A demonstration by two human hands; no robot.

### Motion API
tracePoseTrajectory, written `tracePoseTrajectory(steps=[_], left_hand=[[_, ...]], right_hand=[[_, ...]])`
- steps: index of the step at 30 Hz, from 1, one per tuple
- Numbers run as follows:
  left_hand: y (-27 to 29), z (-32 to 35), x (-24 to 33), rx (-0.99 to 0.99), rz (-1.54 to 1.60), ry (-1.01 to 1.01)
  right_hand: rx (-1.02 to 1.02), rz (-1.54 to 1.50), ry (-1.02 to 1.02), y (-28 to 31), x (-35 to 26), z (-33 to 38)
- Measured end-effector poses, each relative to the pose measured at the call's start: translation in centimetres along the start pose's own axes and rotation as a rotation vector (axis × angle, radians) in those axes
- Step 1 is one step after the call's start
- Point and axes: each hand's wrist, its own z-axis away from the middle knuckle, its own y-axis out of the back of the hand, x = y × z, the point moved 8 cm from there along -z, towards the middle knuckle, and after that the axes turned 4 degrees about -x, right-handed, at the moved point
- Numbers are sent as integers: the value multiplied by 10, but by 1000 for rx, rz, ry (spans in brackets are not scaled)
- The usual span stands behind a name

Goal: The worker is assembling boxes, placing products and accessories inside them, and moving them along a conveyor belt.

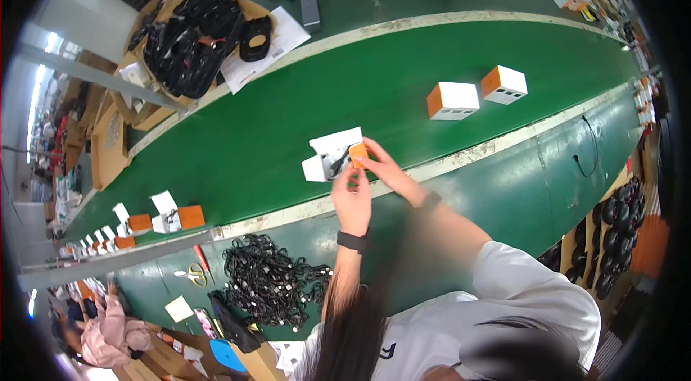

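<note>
A small white and orange box (314, 169) stands with its flaps up on the green conveyor belt, and a black cable (340, 163) shows inside it. My right hand (386, 168) comes in from the right, its fingers closed on the box's orange flap (358, 155). At the near side of the same box is my left hand (352, 202), with its bent fingers pressed together against the edge. My fingers hide part of the box's front. A dark band circles my left wrist.
Two closed boxes (453, 102) sit farther right on the belt (288, 187); several open ones (165, 220) line its left end. A heap of black cables (270, 280), scissors (196, 274) and a red-handled tool (201, 257) lie on the near bench. Cartons of black parts (194, 43) stand across the belt.
</note>
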Motion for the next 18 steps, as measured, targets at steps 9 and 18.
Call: tracePoseTrajectory(steps=[9, 18], left_hand=[[23, -27, -15, -47, -32, -213], [7, -52, 4, -76, 179, -290]], right_hand=[[-10, 233, 134, 18, 2, -9], [-55, 446, 195, 31, -27, -4]])
